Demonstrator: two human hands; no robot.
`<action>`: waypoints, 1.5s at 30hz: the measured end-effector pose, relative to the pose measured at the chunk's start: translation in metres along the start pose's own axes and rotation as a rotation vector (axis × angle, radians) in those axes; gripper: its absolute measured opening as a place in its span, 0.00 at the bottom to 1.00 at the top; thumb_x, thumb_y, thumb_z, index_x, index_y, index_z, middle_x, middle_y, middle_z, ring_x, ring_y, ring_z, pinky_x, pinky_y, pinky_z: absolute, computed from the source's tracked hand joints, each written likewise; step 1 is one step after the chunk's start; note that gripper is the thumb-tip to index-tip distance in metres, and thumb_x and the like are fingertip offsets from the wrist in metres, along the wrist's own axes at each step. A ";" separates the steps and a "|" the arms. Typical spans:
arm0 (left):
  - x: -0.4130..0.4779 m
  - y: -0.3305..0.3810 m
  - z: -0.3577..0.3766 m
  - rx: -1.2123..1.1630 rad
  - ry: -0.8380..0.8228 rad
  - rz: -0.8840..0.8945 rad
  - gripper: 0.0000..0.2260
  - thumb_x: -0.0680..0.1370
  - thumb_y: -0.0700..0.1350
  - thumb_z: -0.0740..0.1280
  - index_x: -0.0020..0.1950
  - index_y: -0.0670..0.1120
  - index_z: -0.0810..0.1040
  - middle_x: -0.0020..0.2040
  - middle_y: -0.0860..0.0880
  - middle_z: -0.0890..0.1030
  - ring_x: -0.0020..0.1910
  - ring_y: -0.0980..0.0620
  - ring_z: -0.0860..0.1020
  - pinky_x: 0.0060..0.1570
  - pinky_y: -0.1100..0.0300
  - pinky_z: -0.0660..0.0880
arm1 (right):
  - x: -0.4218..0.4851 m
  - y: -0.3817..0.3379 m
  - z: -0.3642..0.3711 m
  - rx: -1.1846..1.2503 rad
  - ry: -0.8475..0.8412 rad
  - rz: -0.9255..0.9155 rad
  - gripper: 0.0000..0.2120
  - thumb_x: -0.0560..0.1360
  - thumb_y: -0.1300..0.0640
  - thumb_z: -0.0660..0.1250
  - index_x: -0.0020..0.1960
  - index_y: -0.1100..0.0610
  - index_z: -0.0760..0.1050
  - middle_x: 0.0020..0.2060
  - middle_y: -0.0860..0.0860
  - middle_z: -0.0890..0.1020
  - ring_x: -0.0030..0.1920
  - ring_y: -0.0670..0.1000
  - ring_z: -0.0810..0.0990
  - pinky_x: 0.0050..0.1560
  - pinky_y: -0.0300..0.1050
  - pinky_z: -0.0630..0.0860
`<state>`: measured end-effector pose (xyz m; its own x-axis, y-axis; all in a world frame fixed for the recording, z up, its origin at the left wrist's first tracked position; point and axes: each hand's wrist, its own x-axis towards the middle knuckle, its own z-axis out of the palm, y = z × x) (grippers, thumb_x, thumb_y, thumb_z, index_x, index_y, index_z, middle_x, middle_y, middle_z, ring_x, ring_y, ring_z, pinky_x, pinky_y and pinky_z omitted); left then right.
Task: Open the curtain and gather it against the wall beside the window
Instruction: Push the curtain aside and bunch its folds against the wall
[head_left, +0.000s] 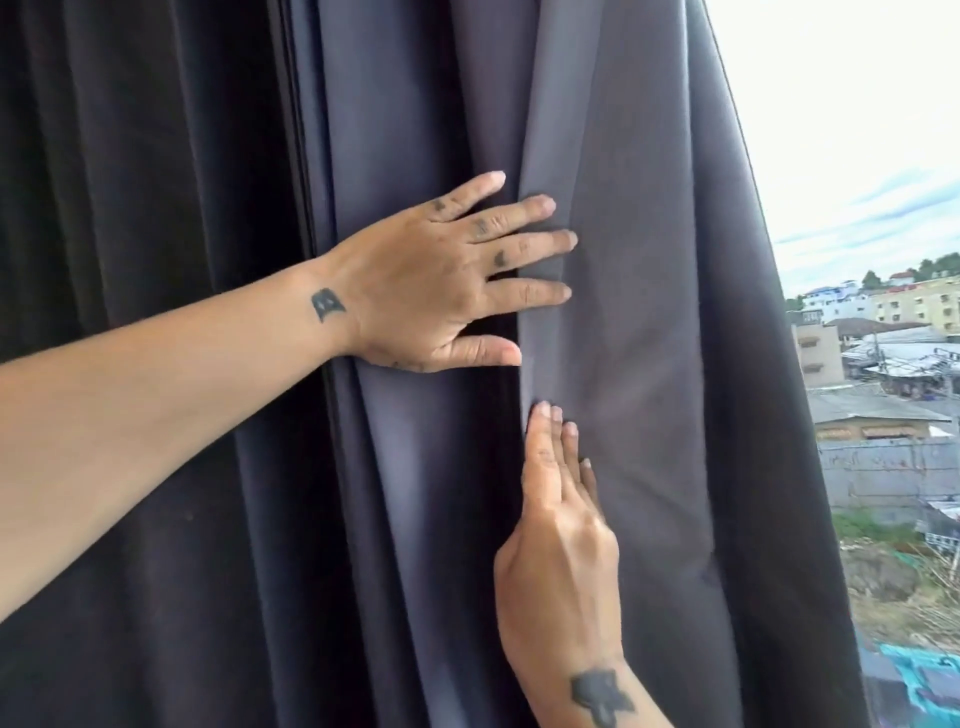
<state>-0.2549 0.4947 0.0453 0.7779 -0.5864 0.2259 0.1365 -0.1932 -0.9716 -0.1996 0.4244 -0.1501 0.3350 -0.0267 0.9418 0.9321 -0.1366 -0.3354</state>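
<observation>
A dark grey curtain (649, 312) hangs in long vertical folds and fills most of the head view. Its right edge slants down beside the uncovered window (857, 156). My left hand (441, 280) lies flat on a central fold, fingers spread and pointing right. My right hand (558, 519) comes up from the bottom with straight fingers, its tips pressed against the same fold just under the left thumb. Neither hand closes around the cloth. The left part of the curtain is in deep shadow.
Through the window at the right I see a bright cloudy sky, low buildings (883, 364) and scrubby ground (893, 597) far below. No wall or window frame shows in this view.
</observation>
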 end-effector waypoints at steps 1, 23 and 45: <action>-0.001 -0.002 -0.002 0.003 0.007 0.004 0.27 0.78 0.60 0.51 0.67 0.45 0.74 0.69 0.39 0.72 0.69 0.38 0.67 0.69 0.43 0.52 | -0.002 -0.004 0.000 0.012 0.000 -0.007 0.33 0.60 0.68 0.41 0.63 0.72 0.65 0.57 0.66 0.76 0.58 0.64 0.73 0.48 0.64 0.73; 0.059 0.033 -0.058 0.009 -0.102 -0.041 0.26 0.76 0.58 0.54 0.71 0.48 0.69 0.72 0.42 0.68 0.72 0.41 0.65 0.67 0.37 0.59 | -0.006 0.054 -0.086 0.134 0.072 0.084 0.29 0.70 0.45 0.59 0.68 0.56 0.62 0.68 0.62 0.64 0.69 0.61 0.57 0.63 0.63 0.54; 0.035 0.020 -0.038 0.085 -0.389 -0.019 0.27 0.77 0.61 0.49 0.60 0.47 0.80 0.54 0.43 0.82 0.65 0.40 0.72 0.69 0.38 0.51 | -0.031 0.019 -0.014 0.415 -0.239 0.075 0.36 0.72 0.42 0.56 0.72 0.61 0.50 0.70 0.63 0.57 0.70 0.58 0.54 0.64 0.49 0.53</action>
<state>-0.2486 0.4402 0.0368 0.9469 -0.2382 0.2161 0.1905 -0.1260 -0.9736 -0.1937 0.4083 -0.1853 0.3806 0.2132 0.8998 0.8640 0.2649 -0.4283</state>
